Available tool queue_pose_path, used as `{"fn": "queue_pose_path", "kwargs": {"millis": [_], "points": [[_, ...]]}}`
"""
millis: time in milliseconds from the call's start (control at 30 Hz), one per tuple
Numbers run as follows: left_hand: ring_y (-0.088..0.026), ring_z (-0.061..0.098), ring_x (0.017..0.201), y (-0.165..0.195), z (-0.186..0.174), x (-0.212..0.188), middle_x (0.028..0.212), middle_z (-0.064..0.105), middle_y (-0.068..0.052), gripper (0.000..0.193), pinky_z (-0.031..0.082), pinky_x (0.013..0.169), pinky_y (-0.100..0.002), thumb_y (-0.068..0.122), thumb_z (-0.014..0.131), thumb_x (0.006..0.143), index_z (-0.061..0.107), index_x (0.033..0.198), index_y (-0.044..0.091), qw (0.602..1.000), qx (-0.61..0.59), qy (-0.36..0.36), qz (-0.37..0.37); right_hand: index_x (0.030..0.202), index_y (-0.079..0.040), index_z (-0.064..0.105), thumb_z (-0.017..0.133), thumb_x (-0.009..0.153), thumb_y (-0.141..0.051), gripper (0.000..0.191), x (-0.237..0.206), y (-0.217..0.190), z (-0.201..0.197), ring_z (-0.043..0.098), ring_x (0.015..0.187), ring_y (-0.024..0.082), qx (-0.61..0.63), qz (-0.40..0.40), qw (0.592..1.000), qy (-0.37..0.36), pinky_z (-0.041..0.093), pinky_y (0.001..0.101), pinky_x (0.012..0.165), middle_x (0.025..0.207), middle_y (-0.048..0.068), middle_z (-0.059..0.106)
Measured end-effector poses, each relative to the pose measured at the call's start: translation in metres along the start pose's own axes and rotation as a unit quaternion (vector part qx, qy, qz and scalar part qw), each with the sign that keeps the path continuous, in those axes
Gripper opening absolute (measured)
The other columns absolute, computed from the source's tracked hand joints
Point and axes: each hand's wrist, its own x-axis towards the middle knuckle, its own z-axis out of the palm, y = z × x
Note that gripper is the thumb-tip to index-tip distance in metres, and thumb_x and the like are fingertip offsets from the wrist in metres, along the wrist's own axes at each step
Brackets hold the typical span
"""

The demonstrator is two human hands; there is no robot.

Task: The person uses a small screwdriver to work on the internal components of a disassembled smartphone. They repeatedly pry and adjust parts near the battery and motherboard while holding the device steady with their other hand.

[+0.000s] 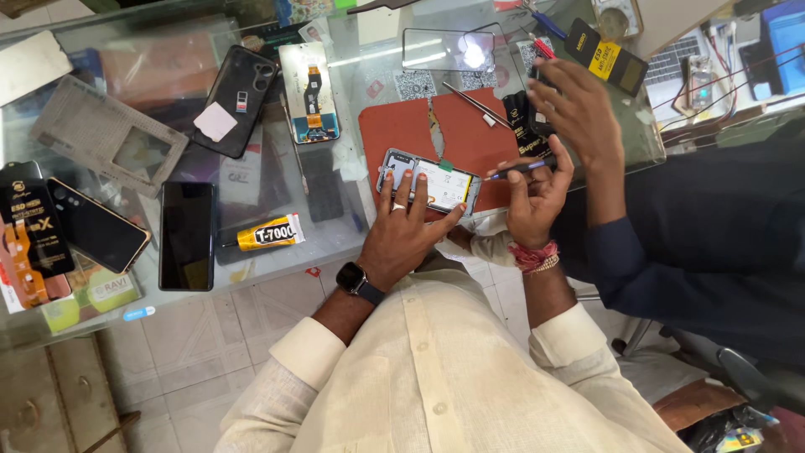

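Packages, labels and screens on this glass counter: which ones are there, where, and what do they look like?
Glue tube: counter middle, lying flat, yellow label, black lettering.
Black packet: far left, orange and gold print.
Dark phone: left of the tube, blank black screen.
Opened phone: on the red mat, under the left hand.
Black-yellow packet: top right.

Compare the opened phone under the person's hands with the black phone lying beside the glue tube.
The opened phone shows its insides, pale parts in a grey frame; the black phone shows only a dark, closed face. The opened phone lies on the red mat, tilted, pressed by the left hand; the black phone lies untouched on the glass counter, nearly upright in the picture. Both lie flat.
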Motion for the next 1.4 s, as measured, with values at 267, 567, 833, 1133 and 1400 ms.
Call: {"fn": "queue_pose_path", "kwargs": {"millis": [267,567,833,1133,1400], "points": [[-0.051,0.045,0.139,0.006,0.006,0.012,0.139,0.052,-0.031,0.045,0.029,0.117,-0.071,0.031,0.06,0.103,0.056,0.147,0.037,0.999,0.025,-0.03,-0.021,0.161,-0.006,0.02,0.054,0.112,0.004,0.06,-0.008,0.02,-0.014,0.072,0.095,0.024,0.006,-0.008,1.0,-0.005,0.063,0.0387,0.092,0.107,0.018,0.068],[-0.051,0.045,0.139,0.007,0.007,0.017,0.138,0.052,-0.031,0.05,0.028,0.117,-0.071,0.037,0.067,0.099,0.055,0.148,0.038,0.999,0.023,-0.029,-0.021,0.16,-0.006,0.021,0.055,0.112,0.004,0.06,-0.01,0.021,-0.017,0.072,0.094,0.023,-0.009,-0.008,1.0,-0.018,0.062,0.0373,0.092,0.11,0.018,0.068],[-0.052,0.044,0.139,0.007,0.007,0.016,0.138,0.051,-0.031,0.064,0.028,0.116,-0.072,0.05,0.072,0.089,0.052,0.149,0.038,0.998,0.011,-0.052,-0.025,0.159,-0.005,0.021,0.057,0.111,0.004,0.061,-0.014,0.024,-0.02,0.072,0.095,0.023,-0.004,0.005,1.0,-0.023,0.062,0.0348,0.091,0.11,0.019,0.068],[-0.051,0.042,0.14,0.007,0.008,0.015,0.139,0.051,-0.03,0.071,0.027,0.117,-0.072,0.055,0.075,0.085,0.051,0.149,0.04,0.998,0.017,-0.061,-0.026,0.161,-0.007,0.021,0.054,0.113,0.005,0.059,-0.009,0.024,-0.014,0.073,0.094,0.023,0.002,-0.011,1.0,0.003,0.063,0.0371,0.091,0.106,0.018,0.067],[-0.051,0.042,0.14,0.007,0.007,0.016,0.139,0.051,-0.03,0.071,0.027,0.117,-0.072,0.054,0.076,0.084,0.051,0.149,0.039,0.998,0.019,-0.051,-0.025,0.161,-0.008,0.021,0.054,0.113,0.005,0.06,-0.008,0.025,-0.014,0.072,0.095,0.023,-0.007,-0.015,1.0,-0.004,0.063,0.0376,0.092,0.106,0.018,0.067]]}}
